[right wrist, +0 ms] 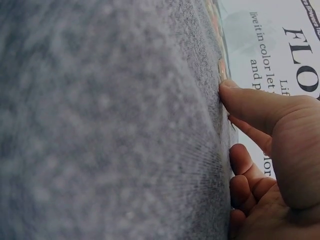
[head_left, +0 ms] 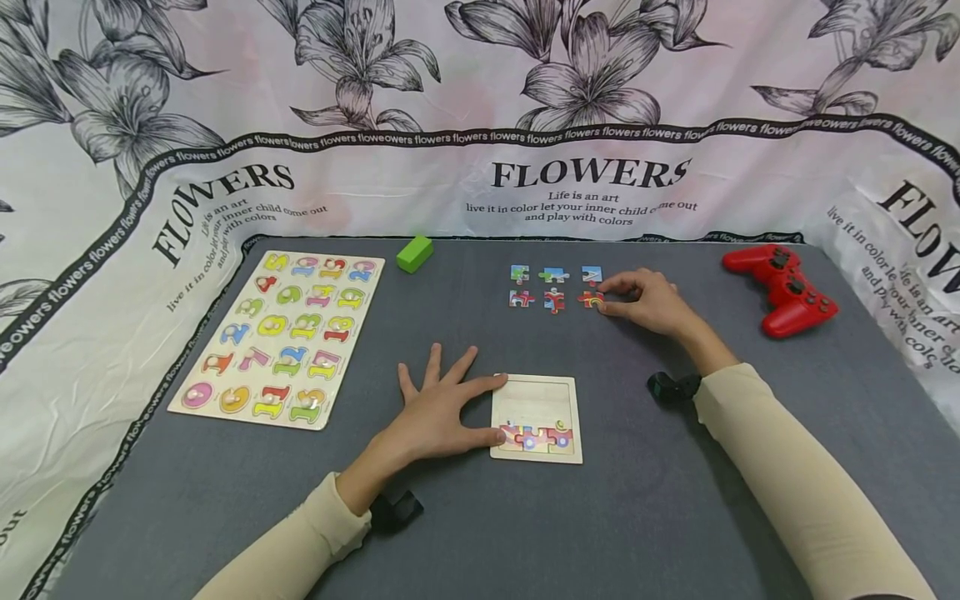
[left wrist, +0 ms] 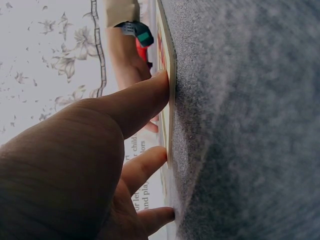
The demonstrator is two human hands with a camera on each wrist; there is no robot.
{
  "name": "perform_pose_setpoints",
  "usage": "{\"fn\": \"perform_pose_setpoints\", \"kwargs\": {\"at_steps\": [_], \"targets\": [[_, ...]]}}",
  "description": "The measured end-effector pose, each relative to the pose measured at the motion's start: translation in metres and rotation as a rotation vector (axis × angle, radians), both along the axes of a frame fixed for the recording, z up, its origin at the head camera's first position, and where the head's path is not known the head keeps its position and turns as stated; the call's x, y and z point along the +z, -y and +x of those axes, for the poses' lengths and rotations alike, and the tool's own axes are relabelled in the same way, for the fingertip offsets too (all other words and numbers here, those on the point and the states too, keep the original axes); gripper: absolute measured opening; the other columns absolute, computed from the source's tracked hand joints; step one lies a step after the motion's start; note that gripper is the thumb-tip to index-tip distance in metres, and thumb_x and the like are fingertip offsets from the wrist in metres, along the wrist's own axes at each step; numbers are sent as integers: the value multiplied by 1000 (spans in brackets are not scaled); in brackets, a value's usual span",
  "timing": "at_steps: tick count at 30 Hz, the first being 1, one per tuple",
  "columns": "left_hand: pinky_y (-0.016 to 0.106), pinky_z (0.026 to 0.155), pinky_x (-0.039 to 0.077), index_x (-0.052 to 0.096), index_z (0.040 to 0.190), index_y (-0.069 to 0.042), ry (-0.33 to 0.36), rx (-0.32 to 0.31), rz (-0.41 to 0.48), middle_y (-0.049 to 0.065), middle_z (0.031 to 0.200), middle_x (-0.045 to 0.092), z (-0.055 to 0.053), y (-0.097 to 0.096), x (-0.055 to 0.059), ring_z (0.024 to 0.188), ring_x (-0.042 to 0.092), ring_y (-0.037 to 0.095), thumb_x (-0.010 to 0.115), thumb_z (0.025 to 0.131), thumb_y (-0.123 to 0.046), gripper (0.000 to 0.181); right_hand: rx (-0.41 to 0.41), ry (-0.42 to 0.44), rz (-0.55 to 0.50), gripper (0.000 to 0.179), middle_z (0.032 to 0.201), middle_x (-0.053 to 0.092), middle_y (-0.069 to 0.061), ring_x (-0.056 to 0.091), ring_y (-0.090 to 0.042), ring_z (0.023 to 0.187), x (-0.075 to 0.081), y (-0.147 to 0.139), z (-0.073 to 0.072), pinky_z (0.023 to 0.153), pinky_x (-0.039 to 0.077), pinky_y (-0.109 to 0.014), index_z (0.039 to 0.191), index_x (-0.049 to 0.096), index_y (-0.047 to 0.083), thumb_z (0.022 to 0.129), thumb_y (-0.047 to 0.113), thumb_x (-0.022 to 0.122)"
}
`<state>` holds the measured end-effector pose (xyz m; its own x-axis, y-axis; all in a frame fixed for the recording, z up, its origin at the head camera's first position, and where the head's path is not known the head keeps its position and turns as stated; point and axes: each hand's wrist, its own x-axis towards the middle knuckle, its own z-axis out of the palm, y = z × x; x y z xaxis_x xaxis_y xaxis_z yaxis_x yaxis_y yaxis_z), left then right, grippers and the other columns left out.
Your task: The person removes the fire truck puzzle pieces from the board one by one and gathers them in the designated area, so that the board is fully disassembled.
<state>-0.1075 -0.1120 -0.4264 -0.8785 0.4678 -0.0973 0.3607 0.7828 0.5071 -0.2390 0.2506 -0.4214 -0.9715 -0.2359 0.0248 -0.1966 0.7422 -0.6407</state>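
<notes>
My left hand lies with fingers spread at the left side of a square wooden puzzle board. Its thumb touches the lower left of the board and its index fingertip the upper left corner; the left wrist view shows both at the board's edge. Joined puzzle pieces fill the board's bottom row. Farther back, my right hand pinches a red and yellow puzzle piece between thumb and index finger, at table level. Beside it lie several loose pieces in two rows, among them a red one.
A wooden number board with pegged numerals lies on the left. Behind it sits a green block. On the right is a red game controller. A flower-printed sheet rises along the back of the grey table.
</notes>
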Motion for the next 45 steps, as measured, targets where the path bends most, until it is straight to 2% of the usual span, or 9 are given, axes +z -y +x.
{"fn": "perform_pose_setpoints", "kwargs": {"at_steps": [3,7,12,18,22,25,32,41,45], "targets": [[83,107,-15,51,149,-42,3,-1,-2,5,172,20,0,-1,0,156,-11,49,77,81,-61,75,-19,21,-46,41,122,57,-17,48,-27,101,0,-2,3,92,31,-50,130,69,11,95,31,74],[83,107,-15,51,149,-41,5,-4,-2,5,172,20,1,-2,-1,156,-11,49,77,81,-61,75,-65,50,-123,40,119,58,-12,50,-23,93,0,-4,8,75,43,-35,132,68,14,96,32,71],[83,107,-15,51,149,-41,5,-5,0,5,172,20,2,-3,-1,156,-11,49,77,81,-61,75,-114,45,-172,45,112,60,-6,48,-21,90,0,-3,14,69,42,-30,133,66,14,96,37,72],[84,106,-15,52,149,-40,7,-11,10,6,172,20,2,-2,-2,156,-11,50,77,82,-60,75,-153,40,-250,47,108,63,5,49,-20,95,2,0,25,74,39,-31,134,66,13,96,40,70],[84,106,-16,51,149,-40,11,-9,10,6,172,19,2,-1,-2,156,-12,50,77,82,-60,75,-134,58,-252,43,110,65,6,52,-20,97,6,4,32,77,43,-30,132,67,15,97,40,70],[84,106,-16,51,149,-40,12,-8,10,6,172,19,3,-1,-2,156,-12,50,77,82,-60,75,-88,60,-236,38,115,67,-1,55,-20,97,10,10,37,78,46,-29,129,69,15,97,36,70],[84,106,-15,51,149,-41,2,-13,5,6,172,19,2,0,-3,156,-12,50,77,82,-61,74,104,36,-195,35,119,69,-10,62,-14,99,17,28,50,85,50,-26,128,69,9,97,25,71],[84,106,-15,51,150,-40,3,-17,-12,7,172,18,-1,1,-1,155,-13,50,75,83,-62,74,403,78,-146,34,121,70,-8,64,-24,106,20,62,65,96,53,-45,124,71,10,91,18,78],[84,106,-15,50,150,-40,8,-14,-19,7,172,18,-1,1,-1,155,-13,51,75,83,-63,75,543,81,-99,37,115,70,-4,61,-24,103,16,79,75,90,52,-43,123,74,15,88,22,82]]}}
